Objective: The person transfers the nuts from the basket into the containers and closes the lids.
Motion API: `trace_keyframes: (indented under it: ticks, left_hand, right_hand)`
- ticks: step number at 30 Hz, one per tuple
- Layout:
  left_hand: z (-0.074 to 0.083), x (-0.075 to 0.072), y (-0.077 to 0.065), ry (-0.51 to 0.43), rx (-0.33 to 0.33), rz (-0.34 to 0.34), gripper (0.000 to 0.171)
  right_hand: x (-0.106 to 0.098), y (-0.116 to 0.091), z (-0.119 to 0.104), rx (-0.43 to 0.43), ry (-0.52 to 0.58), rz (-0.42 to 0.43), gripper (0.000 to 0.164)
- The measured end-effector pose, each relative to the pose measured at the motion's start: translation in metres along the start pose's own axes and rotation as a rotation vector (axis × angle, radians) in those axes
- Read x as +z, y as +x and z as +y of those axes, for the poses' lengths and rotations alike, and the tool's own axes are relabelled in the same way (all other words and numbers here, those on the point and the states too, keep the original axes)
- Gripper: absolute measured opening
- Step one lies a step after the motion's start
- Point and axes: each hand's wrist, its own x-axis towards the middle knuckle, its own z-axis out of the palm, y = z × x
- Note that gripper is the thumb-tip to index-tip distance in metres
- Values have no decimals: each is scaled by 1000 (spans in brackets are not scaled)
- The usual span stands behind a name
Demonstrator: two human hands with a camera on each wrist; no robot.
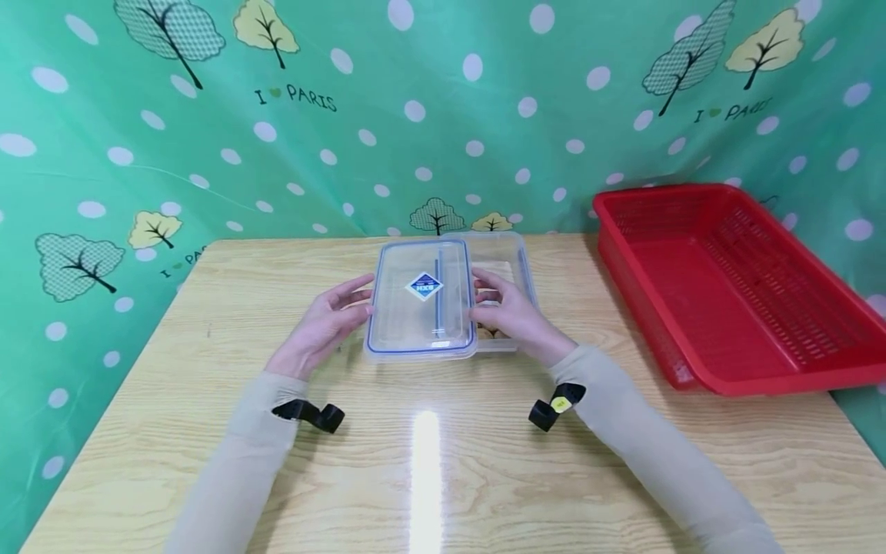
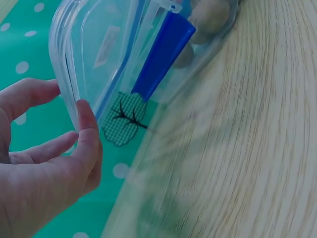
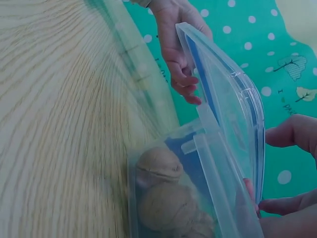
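Note:
A clear plastic lid [image 1: 408, 323] with a blue seal and a blue diamond label is held level by both hands. My left hand [image 1: 325, 319] pinches its left edge, thumb nearer me and fingers farther back. The right hand [image 1: 515, 314] grips the opposite edge. Partly covered by the lid, a clear food container [image 1: 521, 258] stands on the table, offset to the right. Walnuts [image 3: 166, 206] lie inside it. In the left wrist view a blue latch [image 2: 166, 54] shows on the container's side.
A red plastic basket [image 1: 734, 285] stands at the right of the wooden table [image 1: 332, 477]. Behind the table hangs a green dotted cloth [image 1: 388, 146] with printed trees. A bright light reflection runs along the table's front middle.

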Motion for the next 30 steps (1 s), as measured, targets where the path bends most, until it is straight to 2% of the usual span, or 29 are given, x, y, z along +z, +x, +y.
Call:
trace_keyframes:
  ticks: [4,13,22,26,30]
  left_hand:
    - [-1,8,3,-40,19,-11,63]
    - [1,29,9,24,37,-29,71]
    - [7,55,23,100,66,-13,77]
    - [7,66,33,123,79,-9,76]
    - [3,72,42,147,60,-10,77]
  right_hand:
    - [-6,-1,0,19,-51,20,75]
    - [-24,-3,-1,51,-104,75,69]
    - [-46,-7,-2,-10,-92,140,69]
    - [-55,-10,0,3,-91,157,68]
    - [-60,-9,3,20,-89,179,67]
